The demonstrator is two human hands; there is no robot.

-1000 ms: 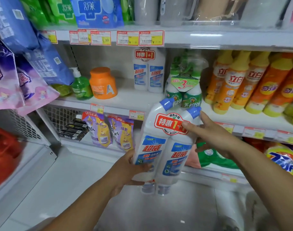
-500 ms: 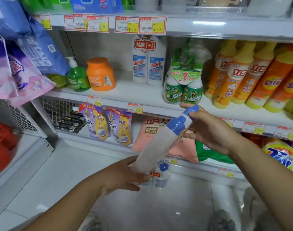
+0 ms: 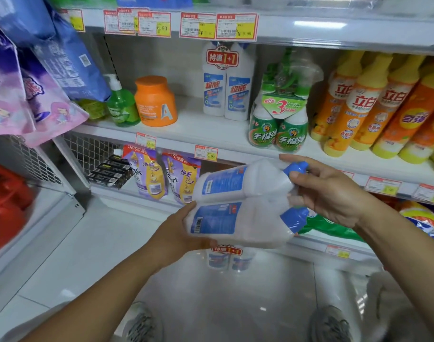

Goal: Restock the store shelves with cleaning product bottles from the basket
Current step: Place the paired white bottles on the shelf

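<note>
left hand [image 3: 178,230] grips the bottle twin-pack [image 3: 235,211] at its base, right hand [image 3: 332,191] the necks

A second ago I had the twin pack [image 3: 238,208] standing upright, front side facing me. Now I've rolled it over onto its side: the blue caps [image 3: 294,218] point right, and the back labels with the barcode [image 3: 198,224] face me. My left hand [image 3: 178,230] ended up round the base end, and my right hand [image 3: 334,193] is at the necks.
</note>
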